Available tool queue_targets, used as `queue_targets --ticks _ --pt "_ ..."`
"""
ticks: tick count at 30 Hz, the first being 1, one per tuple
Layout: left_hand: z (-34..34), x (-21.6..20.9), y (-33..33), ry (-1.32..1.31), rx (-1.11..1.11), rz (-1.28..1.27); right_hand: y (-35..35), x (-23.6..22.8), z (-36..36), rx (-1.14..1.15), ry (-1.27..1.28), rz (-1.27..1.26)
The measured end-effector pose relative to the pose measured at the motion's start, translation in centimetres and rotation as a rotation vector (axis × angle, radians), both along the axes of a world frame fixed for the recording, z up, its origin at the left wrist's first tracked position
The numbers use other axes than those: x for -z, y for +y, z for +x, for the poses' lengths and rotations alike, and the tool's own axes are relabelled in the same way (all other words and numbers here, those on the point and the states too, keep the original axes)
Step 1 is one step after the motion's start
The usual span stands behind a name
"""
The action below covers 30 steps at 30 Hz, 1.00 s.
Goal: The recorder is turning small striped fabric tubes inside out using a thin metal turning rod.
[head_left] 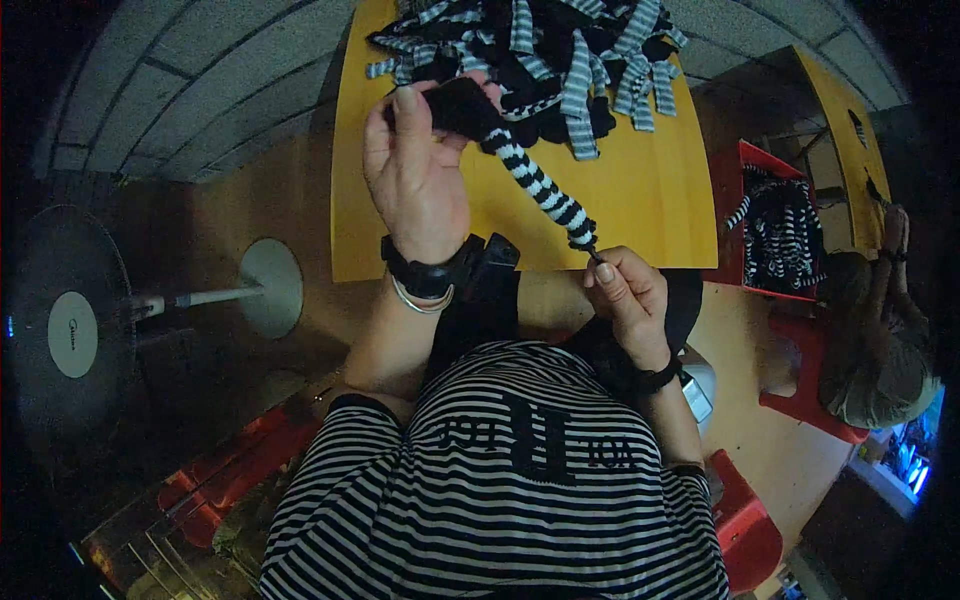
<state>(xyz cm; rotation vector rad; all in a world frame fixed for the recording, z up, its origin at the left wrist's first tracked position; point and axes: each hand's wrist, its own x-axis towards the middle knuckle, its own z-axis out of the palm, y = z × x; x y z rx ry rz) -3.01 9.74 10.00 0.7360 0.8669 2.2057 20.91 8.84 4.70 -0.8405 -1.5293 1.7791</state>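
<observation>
A knitted piece (545,190), black at one end and a narrow black-and-white striped tube at the other, stretches between my hands over the yellow table's front edge. My left hand (415,170), palm up, holds the wide black part, with fingers behind it and the thumb raised alongside. Between thumb and fingertips, my right hand (627,295) pinches the thin dark tip of the striped tube. Beyond them, a pile of black knitted pieces with grey-striped strips (580,95) covers the far part of the table. Whether my left fingers reach inside the black part is hidden.
The yellow table (640,200) stands in front of me. Right of it, a red crate (743,230) holds many striped knitted pieces. Another person (880,340) sits at a second table (840,130) further right. A standing fan (75,330) is at the left.
</observation>
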Motion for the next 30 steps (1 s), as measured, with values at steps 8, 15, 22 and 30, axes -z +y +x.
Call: queue_targets --ticks 8,15,22,30 --pt "1.1 -0.1 -0.4 0.063 -0.047 -0.033 -0.8 0.1 -0.3 0.105 -0.021 0.143" --pt "3.3 1.5 -1.2 0.336 -0.140 -0.108 -1.9 0.0 -1.5 0.200 0.085 0.125" --pt "1.9 0.2 -0.7 0.095 0.245 -0.008 -1.0 -0.7 -1.0 0.186 0.093 0.095" --pt "0.3 -1.1 -0.8 0.095 0.194 0.046 -0.2 -1.5 0.9 0.204 -0.109 0.487"
